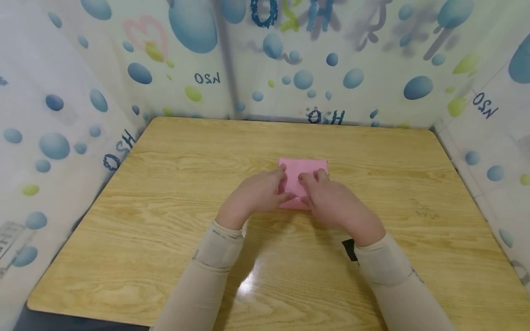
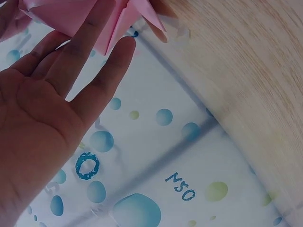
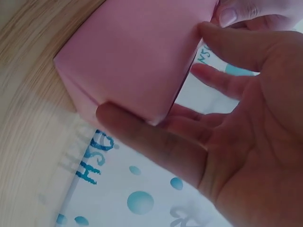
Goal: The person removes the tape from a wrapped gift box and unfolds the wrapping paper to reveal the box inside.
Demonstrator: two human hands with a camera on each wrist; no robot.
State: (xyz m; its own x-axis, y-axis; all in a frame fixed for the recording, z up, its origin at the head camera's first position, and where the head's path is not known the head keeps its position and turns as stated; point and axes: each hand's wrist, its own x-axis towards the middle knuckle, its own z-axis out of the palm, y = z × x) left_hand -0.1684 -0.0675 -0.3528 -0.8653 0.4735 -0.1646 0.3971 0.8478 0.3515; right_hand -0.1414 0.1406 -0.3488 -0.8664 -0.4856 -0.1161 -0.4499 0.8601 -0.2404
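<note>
A pink paper-wrapped box (image 1: 304, 166) lies on the table between both hands. In the left wrist view, pointed paper flaps (image 2: 125, 21) stick out at one end of it. At the left end is my left hand (image 1: 262, 189), its long fingers fairly straight against the paper and its thumb at the near edge. My right hand (image 1: 337, 202) holds the other end, thumb on one edge and forefinger along a corner. The right wrist view shows the smooth pink wrap (image 3: 132, 56) there, with the left thumb (image 3: 229, 16) close to the right thumb.
The wood-grain table (image 1: 165, 220) has a patterned curtain (image 1: 248, 73) behind it and on both sides. A small black patch (image 1: 349, 249) shows beside the right wrist. Light glares off the tabletop between the forearms.
</note>
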